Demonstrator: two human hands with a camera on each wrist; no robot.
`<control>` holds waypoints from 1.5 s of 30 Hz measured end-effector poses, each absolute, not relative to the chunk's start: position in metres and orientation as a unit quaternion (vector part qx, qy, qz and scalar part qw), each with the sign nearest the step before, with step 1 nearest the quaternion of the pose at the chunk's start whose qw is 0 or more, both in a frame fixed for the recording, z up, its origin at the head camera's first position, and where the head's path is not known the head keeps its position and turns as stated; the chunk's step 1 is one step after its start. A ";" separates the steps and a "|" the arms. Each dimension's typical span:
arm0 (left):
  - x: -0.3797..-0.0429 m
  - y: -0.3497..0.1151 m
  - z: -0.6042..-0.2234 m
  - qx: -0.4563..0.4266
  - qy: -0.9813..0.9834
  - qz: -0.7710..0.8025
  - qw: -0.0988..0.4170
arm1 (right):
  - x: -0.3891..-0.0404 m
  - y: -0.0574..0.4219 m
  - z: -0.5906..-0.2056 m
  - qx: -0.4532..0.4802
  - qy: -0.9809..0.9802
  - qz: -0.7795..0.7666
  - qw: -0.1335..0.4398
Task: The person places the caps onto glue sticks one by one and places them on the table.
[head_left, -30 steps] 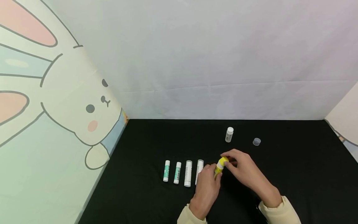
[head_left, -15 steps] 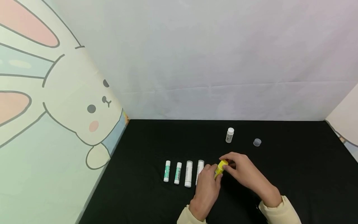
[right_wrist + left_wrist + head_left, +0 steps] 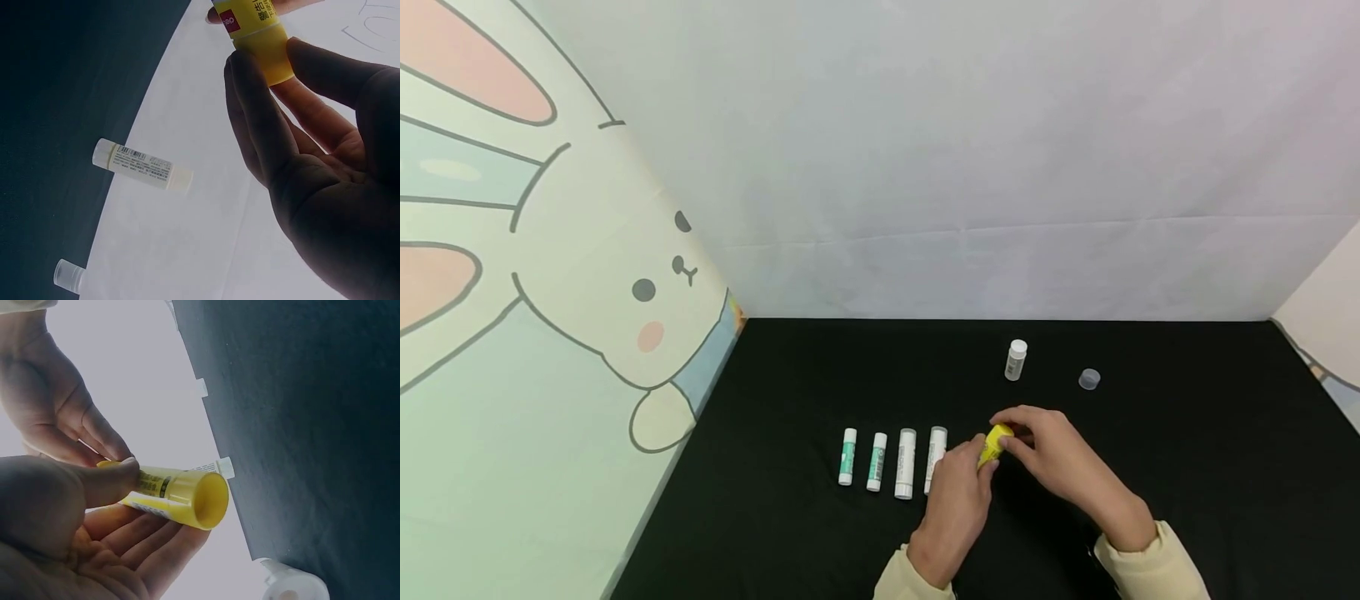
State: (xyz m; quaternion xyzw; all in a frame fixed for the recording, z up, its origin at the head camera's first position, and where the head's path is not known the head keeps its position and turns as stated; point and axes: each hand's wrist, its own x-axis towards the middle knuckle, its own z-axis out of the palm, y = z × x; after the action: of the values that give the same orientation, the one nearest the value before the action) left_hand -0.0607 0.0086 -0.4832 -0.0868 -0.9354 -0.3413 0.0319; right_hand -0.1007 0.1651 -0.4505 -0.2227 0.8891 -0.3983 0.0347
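Note:
A yellow glue stick (image 3: 995,443) is held at a tilt between both hands, above the black table. My left hand (image 3: 955,504) grips its body between thumb and fingers; the hollow base end (image 3: 209,500) faces the left wrist camera. My right hand (image 3: 1060,458) pinches the yellow cap (image 3: 270,59) at the upper end with thumb and fingertips. Cap and body meet, with no white band showing between them. Beside the left hand lies a white glue stick (image 3: 936,450), its lower part hidden by that hand.
Left of the hands, a row holds a larger white glue stick (image 3: 906,464) and two green-and-white ones, the nearer (image 3: 876,462) and the outer (image 3: 847,457). Farther back are an uncapped white glue stick (image 3: 1016,361) and a loose translucent cap (image 3: 1089,379) on the black tabletop (image 3: 760,517).
The right hand has moved slightly down toward the left hand, pushing the yellow cap onto the body. The white band seen between them earlier is covered. The left hand stays nearly in place.

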 end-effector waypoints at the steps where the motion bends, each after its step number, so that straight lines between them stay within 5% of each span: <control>1: -0.061 0.008 -0.483 -0.087 -0.936 -0.340 0.032 | -0.101 0.165 -0.450 -0.222 0.890 -0.398 0.034; 45: -0.048 -0.007 -0.484 -0.138 -0.933 -0.315 0.105 | -0.080 0.150 -0.441 -0.225 0.892 -0.392 0.024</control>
State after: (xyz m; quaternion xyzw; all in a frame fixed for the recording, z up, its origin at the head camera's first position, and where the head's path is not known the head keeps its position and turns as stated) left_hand -0.0484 -0.0070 -0.4836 -0.1376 -0.9331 -0.3153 0.1047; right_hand -0.0804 0.1497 -0.4414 -0.2251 0.8918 -0.3917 0.0244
